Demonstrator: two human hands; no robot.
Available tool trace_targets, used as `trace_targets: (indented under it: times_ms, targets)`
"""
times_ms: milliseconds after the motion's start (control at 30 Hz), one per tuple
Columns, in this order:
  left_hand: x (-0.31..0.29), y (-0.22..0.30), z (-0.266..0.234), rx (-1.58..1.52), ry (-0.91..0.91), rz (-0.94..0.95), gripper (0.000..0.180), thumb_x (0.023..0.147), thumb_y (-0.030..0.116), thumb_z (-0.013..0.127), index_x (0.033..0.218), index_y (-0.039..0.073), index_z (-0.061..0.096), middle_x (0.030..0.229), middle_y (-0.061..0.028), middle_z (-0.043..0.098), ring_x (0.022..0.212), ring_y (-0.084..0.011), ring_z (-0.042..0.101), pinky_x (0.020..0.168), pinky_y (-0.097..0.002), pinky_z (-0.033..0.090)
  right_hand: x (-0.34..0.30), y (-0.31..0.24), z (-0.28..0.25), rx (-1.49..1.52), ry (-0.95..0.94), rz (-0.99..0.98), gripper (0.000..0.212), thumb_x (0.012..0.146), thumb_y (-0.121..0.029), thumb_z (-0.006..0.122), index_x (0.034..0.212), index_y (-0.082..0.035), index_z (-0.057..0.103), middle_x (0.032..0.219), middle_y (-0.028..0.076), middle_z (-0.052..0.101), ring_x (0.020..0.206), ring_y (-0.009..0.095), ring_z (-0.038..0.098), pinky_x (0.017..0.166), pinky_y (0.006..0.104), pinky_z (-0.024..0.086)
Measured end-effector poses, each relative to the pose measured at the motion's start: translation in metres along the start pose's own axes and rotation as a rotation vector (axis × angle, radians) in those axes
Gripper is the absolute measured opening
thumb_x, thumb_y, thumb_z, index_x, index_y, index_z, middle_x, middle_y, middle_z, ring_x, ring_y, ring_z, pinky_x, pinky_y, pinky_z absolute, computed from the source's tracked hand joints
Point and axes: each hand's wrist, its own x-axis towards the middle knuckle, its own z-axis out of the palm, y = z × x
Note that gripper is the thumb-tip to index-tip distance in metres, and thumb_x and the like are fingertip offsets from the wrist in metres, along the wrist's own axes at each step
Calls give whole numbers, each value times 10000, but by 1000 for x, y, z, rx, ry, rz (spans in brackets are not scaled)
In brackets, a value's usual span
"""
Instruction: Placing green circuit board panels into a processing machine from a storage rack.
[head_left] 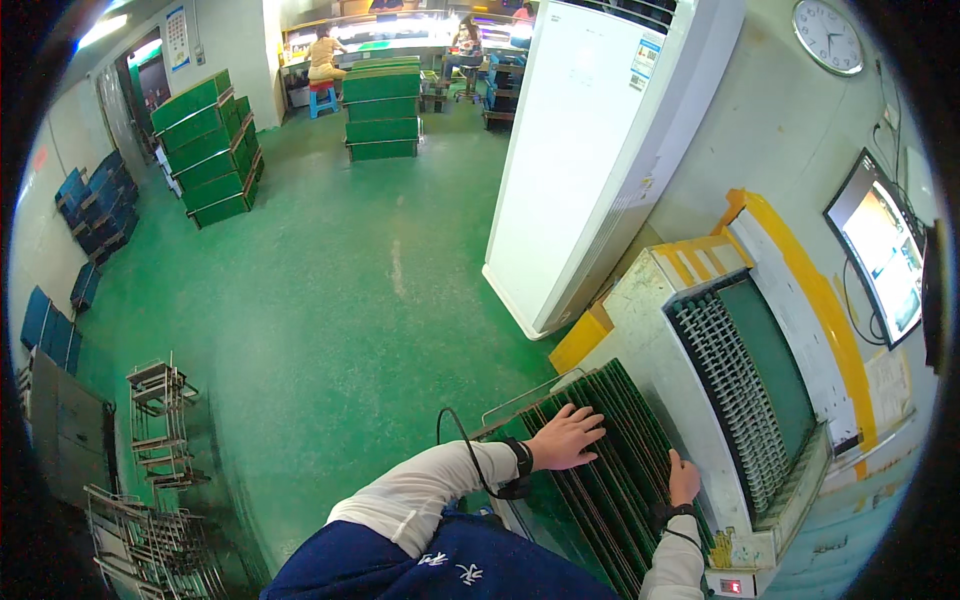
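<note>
Left hand (565, 438) is lying flat, fingers spread, on a row of upright green panels (610, 470) racked at near right; right hand (684, 478) is resting on the row's right edge, beside the grey machine (690, 340); neither grip is closing around anything; green floor (340, 300) is lying left.
</note>
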Motion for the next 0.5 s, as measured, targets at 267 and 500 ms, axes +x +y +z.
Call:
trace_targets:
  times_ms: [267,500]
  targets:
    - [1,2,-1,3,9,10,535,840,372,719,1272,75,614,1407,-130,528,1334,-319,443,1095,-483,331,4,11,13,45,146,-81,705,923,-634,551,765,41,680,769,245,656,760,417,641,689,497,452]
    - [2,1,1,2,9,10,538,840,364,718,1280,75,608,1404,-134,529,1333,-324,445,1098,-487,328,2,9,10,54,132,-67,705,917,-637,553,779,41,689,780,249,659,763,414,641,690,499,451]
